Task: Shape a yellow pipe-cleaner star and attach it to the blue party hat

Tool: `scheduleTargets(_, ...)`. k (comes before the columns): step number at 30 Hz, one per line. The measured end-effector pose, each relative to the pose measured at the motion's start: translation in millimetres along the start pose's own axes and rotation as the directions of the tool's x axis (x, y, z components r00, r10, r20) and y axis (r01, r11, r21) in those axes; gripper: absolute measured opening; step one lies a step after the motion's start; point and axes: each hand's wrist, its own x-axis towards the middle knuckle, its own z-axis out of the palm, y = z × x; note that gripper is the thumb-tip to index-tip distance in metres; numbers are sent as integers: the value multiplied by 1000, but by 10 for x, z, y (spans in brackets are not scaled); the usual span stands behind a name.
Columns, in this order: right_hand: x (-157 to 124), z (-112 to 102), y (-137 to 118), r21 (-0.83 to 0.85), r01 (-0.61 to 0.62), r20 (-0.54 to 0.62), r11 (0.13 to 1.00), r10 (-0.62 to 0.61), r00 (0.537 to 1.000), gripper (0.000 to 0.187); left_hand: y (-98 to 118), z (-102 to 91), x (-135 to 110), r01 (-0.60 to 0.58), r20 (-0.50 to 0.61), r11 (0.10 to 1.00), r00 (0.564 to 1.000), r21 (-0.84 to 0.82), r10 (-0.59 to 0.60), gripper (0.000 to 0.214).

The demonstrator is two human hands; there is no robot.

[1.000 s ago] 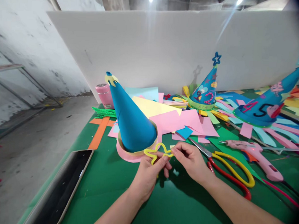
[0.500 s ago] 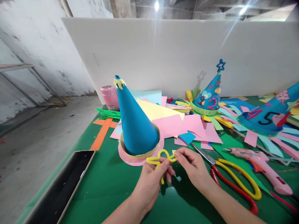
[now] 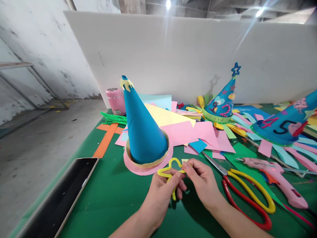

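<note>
A yellow pipe cleaner (image 3: 165, 172), bent into rounded loops, is held between both hands above the green table. My left hand (image 3: 162, 192) pinches it with thumb and fingers, and one end hangs below them. The fingertips of my right hand (image 3: 199, 179) are closed on its right-hand part, partly hiding it. Just behind stands a blue paper cone hat (image 3: 145, 132) with a cream tip and a pink brim (image 3: 138, 169), leaning to the left. The scissors (image 3: 245, 191), with one red and one yellow handle, lie right of my right hand.
A phone (image 3: 59, 195) lies at the left table edge. A pink glue gun (image 3: 278, 175) rests at the right. Decorated cone hats (image 3: 223, 102) stand farther back among paper strips. Behind the blue cone are pink paper (image 3: 180, 132), green pipe cleaners (image 3: 113, 118) and a pink cup (image 3: 116, 101).
My right hand has moved slightly left, closer to my left hand, and its fingertips have come nearer the yellow loops. Both hands keep their hold. The view has shifted slightly.
</note>
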Motion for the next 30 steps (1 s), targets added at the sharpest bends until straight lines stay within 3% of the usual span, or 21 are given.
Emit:
scheduleTargets(3, 6, -2, 1, 14, -33, -17, 999, 34, 999, 26, 7, -3, -7, 9, 5, 1000, 1000, -6, -9, 18)
scheduleTargets(6, 22, -21, -4, 23, -65, 42, 998, 64, 997, 26, 13, -15, -7, 23, -12, 1000, 1000, 1, -23, 19)
scheduleTargets(9, 42, -51, -13, 1, -36, 100, 999, 36, 994, 22, 15, -28, -1, 42, -36, 999, 999, 17, -41, 19)
scheduleTargets(13, 47, -58, -47, -72, 17, 76, 997, -12, 997, 18, 15, -37, 4, 60, -1, 996, 998, 58, -60, 22)
scheduleTargets(16, 31, -12, -91, 88, -103, 84, 991, 96, 992, 25, 18, -29, -3, 60, 6, 989, 998, 136, -61, 22)
scheduleTargets(19, 20, 44, -117, 348, -290, 179, 892, 241, 954, 27, 23, -1, -21, 31, -30, 969, 999, 245, -25, 21)
scheduleTargets(21, 20, 66, -118, 436, -353, 200, 828, 294, 935, 28, 27, 24, -35, 6, -40, 950, 999, 312, 7, 21)
scheduleTargets(26, 42, 76, -95, 509, -374, 159, 775, 342, 926, 27, 29, 53, -54, -36, -12, 919, 999, 392, 44, 22)
scheduleTargets(30, 53, 57, -82, 483, -358, 198, 799, 298, 934, 25, 6, 7, -16, -14, -19, 969, 1000, 246, 19, 22)
